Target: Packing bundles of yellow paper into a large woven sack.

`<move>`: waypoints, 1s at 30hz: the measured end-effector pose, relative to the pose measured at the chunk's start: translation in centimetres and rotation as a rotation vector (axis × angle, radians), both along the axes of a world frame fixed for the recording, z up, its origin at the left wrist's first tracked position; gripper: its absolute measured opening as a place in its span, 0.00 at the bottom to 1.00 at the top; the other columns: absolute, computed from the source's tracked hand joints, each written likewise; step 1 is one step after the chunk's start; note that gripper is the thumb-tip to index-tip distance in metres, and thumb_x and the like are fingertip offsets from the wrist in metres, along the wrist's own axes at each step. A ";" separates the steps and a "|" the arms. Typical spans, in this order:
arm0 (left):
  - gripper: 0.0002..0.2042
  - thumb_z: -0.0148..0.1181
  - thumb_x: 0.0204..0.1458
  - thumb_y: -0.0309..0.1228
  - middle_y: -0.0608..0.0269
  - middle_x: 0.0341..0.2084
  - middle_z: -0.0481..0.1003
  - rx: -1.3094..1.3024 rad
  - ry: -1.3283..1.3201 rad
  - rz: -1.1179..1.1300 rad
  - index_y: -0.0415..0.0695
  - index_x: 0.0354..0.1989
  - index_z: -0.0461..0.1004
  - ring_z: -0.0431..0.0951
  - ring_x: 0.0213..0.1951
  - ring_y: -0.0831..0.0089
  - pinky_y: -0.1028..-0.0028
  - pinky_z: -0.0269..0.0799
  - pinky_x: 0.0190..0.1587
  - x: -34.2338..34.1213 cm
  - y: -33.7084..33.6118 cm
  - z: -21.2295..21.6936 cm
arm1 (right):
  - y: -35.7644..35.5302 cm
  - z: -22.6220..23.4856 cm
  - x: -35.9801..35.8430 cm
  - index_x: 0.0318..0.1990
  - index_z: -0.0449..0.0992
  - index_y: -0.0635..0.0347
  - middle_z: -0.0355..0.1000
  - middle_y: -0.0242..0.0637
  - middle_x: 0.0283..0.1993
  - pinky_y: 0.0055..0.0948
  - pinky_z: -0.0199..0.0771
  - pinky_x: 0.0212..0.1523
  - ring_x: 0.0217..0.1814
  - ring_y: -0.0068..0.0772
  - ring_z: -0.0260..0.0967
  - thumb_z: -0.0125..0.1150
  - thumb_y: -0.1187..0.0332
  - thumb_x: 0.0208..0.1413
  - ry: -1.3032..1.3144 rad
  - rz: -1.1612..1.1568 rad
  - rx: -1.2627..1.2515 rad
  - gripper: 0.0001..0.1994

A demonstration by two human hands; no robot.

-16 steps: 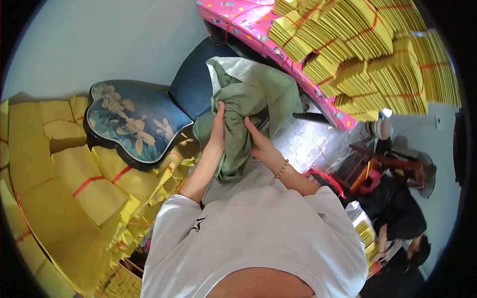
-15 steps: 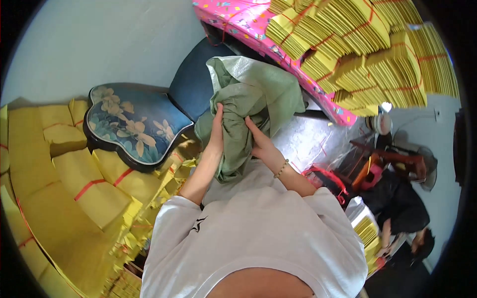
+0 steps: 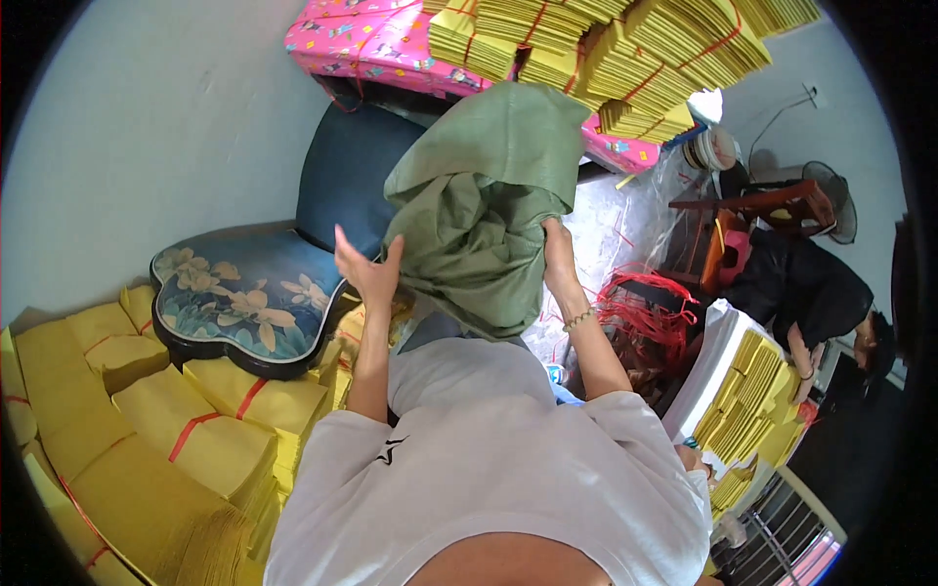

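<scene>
A crumpled green woven sack (image 3: 479,220) hangs in front of my chest, its upper part folded over and bulging. My right hand (image 3: 559,256), a beaded bracelet at its wrist, grips the sack's right edge; its fingertips are partly hidden by the cloth. At the opposite edge, my left hand (image 3: 369,275) has its fingers stretched out and apart, the thumb close against the fabric. Whether that thumb touches the sack, I cannot tell. Behind the sack and to its left stands a dark blue chair with a flowered seat (image 3: 244,298).
Bundled yellow paper stacks (image 3: 195,410) fill the left. More yellow bundles (image 3: 635,59) lie on a pink patterned cover (image 3: 362,44) at the far side. To the right are tangled red straps (image 3: 645,313), a white-sided yellow stack (image 3: 743,400) and a person in black (image 3: 801,264).
The sack has been spread wider and its white inner side no longer shows. My left hand has moved left with its fingers opened; my right hand has shifted right. The view has turned.
</scene>
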State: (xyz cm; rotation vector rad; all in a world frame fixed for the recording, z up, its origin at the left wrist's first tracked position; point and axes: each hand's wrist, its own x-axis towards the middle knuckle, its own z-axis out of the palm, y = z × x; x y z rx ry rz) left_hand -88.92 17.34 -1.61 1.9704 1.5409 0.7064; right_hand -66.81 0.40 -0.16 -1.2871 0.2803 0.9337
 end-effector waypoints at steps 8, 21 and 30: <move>0.42 0.65 0.42 0.35 0.46 0.60 0.57 0.184 0.102 -0.535 0.38 0.64 0.49 0.55 0.62 0.53 0.60 0.50 0.62 12.0 0.5 1.5 | -4.3 3.9 0.6 0.41 0.74 0.68 0.73 0.33 0.38 0.23 0.69 0.43 0.38 0.23 0.69 0.49 0.67 0.51 -0.144 0.374 0.138 0.14; 0.19 0.48 0.43 0.29 0.51 0.41 0.75 -1.776 -0.857 -0.332 0.33 0.44 0.72 0.76 0.40 0.61 0.66 0.72 0.46 2.8 5.1 -2.0 | -16.8 -4.0 13.0 0.44 0.72 0.67 0.71 0.41 0.38 0.32 0.69 0.46 0.36 0.34 0.69 0.50 0.69 0.51 -0.497 0.200 -0.378 0.15; 0.23 0.49 0.41 0.27 0.49 0.43 0.74 -1.656 -0.835 -0.220 0.32 0.48 0.69 0.75 0.45 0.58 0.62 0.71 0.51 5.1 1.3 2.8 | -2.7 7.2 -1.0 0.47 0.69 0.62 0.68 0.50 0.45 0.39 0.64 0.50 0.49 0.50 0.64 0.61 0.64 0.46 -1.327 0.690 -0.150 0.20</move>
